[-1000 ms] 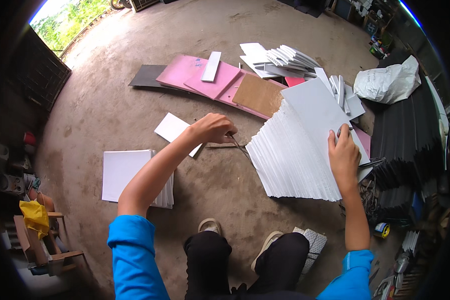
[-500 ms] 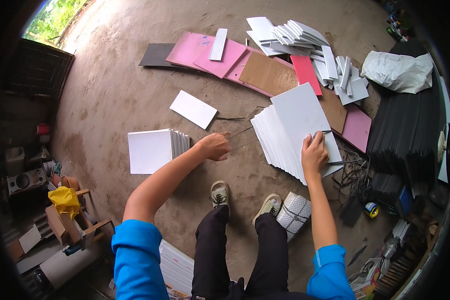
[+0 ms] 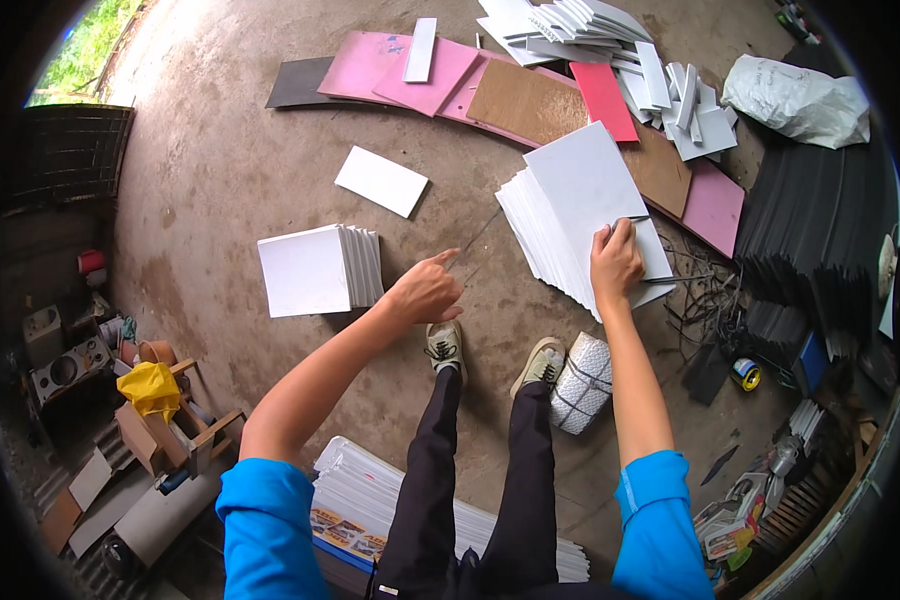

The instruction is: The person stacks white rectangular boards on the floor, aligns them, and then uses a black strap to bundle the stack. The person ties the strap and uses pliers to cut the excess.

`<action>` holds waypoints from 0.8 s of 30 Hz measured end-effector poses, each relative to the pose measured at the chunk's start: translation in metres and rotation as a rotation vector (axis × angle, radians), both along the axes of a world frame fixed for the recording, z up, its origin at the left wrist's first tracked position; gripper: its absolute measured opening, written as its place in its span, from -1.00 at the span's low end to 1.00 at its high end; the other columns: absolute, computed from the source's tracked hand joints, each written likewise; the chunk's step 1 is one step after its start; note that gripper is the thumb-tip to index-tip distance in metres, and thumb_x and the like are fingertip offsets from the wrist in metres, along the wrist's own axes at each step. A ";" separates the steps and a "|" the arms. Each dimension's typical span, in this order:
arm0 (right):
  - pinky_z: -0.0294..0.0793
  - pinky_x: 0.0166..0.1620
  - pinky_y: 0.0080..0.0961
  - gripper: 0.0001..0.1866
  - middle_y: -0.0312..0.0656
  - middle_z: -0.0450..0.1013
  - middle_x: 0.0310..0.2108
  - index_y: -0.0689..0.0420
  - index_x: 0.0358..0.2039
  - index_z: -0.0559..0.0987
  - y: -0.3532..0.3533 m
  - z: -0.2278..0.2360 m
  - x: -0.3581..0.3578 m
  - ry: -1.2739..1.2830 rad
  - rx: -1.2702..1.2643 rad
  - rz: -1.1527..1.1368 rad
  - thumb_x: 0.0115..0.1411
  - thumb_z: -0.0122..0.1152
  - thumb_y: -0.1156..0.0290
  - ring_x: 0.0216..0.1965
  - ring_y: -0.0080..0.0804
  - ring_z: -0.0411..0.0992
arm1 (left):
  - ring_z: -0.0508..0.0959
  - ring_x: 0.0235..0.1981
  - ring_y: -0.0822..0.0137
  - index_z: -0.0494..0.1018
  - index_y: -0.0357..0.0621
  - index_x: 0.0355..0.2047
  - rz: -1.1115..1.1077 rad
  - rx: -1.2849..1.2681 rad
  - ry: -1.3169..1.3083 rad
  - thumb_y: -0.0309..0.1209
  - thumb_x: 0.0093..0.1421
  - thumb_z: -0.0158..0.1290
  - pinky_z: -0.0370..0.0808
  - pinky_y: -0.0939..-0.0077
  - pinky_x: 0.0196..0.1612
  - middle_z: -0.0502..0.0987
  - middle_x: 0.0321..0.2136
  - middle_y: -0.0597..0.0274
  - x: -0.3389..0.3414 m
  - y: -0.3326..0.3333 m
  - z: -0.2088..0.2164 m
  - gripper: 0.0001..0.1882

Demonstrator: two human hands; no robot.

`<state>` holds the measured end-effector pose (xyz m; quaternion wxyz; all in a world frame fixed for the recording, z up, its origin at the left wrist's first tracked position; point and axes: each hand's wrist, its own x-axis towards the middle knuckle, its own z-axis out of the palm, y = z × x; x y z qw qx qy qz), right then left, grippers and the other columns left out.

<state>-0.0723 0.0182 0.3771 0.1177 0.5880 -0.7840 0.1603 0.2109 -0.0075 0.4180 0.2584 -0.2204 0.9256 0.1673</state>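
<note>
A fanned stack of white boards (image 3: 582,178) lies on the floor ahead of me, right of centre. Over its near right part, my right hand (image 3: 618,262) has its fingers curled in, with a dark strap (image 3: 662,280) showing beside it. Left of that stack, my left hand (image 3: 428,292) points its forefinger while the other fingers are curled. Thin dark cords (image 3: 477,239) run between this hand and the stack; the grip on them is partly hidden. A smaller white stack (image 3: 305,272) stands beyond my left forearm, and a single white board (image 3: 381,181) lies farther off.
A bubble-wrapped bundle (image 3: 582,384) sits by my right shoe. Pink panels (image 3: 355,66), a brown board (image 3: 530,105) and scattered white offcuts (image 3: 653,75) lie at the back. Black sheets (image 3: 820,215) are piled at right, beside tangled straps (image 3: 685,305). Clutter with a yellow cloth (image 3: 150,388) fills the left.
The view has tilted, so the stacks sit higher in it. The cord end that lay near the single board has left that spot. My right hand stays on the stack.
</note>
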 end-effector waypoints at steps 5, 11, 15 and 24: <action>0.41 -0.54 -0.35 -0.83 -0.19 0.33 -0.52 0.11 -0.42 0.27 0.003 -0.005 -0.006 0.007 0.022 -0.026 0.04 0.05 0.37 -0.58 -0.24 0.40 | 0.34 -0.09 0.36 0.46 -0.06 -0.51 0.130 -0.211 0.242 -0.17 -0.02 0.07 0.01 0.25 0.23 0.47 -0.55 0.34 0.013 -0.022 0.033 -0.77; 0.40 -0.53 -0.35 -0.83 -0.20 0.33 -0.52 0.11 -0.42 0.27 -0.003 -0.003 -0.001 -0.001 -0.008 -0.024 0.04 0.04 0.38 -0.58 -0.24 0.40 | 0.42 -0.18 0.27 0.46 -0.13 -0.54 0.001 0.151 0.301 -0.32 -0.03 0.08 -0.13 0.22 0.29 0.42 -0.59 0.28 0.020 -0.026 0.026 -0.85; 0.40 -0.53 -0.35 -0.84 -0.19 0.33 -0.53 0.11 -0.42 0.27 -0.001 -0.003 -0.005 0.008 -0.002 -0.032 0.04 0.03 0.38 -0.58 -0.24 0.40 | 0.44 -0.20 0.33 0.39 -0.18 -0.64 0.005 0.052 0.634 -0.39 -0.06 0.11 0.17 0.31 0.19 0.40 -0.53 0.20 0.001 -0.033 0.044 -0.84; 0.41 -0.53 -0.34 -0.85 -0.19 0.33 -0.53 0.11 -0.42 0.27 -0.001 -0.004 -0.005 -0.001 0.020 -0.023 0.05 0.02 0.38 -0.57 -0.24 0.40 | 0.50 -0.59 0.20 0.31 -0.18 -0.62 0.224 -0.113 0.259 -0.25 0.04 0.02 0.42 0.32 -0.55 0.42 -0.68 0.18 0.009 -0.025 0.064 -0.73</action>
